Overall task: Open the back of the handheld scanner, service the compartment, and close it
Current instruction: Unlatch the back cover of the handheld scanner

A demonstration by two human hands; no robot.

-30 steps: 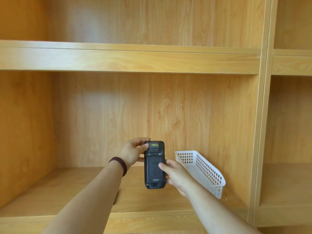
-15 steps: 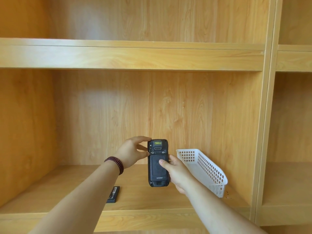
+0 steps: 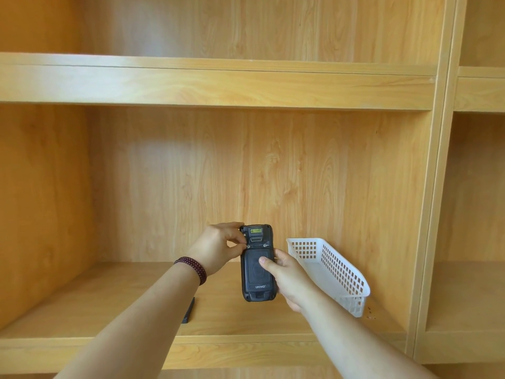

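At lower centre, your right hand (image 3: 287, 274) grips the handheld scanner (image 3: 258, 262) upright, back cover toward you, thumb pressing it steady, while your left hand (image 3: 218, 247) pinches the left latch (image 3: 248, 245), probably to work the cover lock.

We face a light wooden shelving unit (image 3: 246, 86) with a wood-grain back panel (image 3: 246, 170). A vertical divider (image 3: 442, 160) splits off a second bay on the right. A white perforated plastic basket (image 3: 336, 272) sits tilted against the back panel. Soft, even light, brighter at the upper middle.
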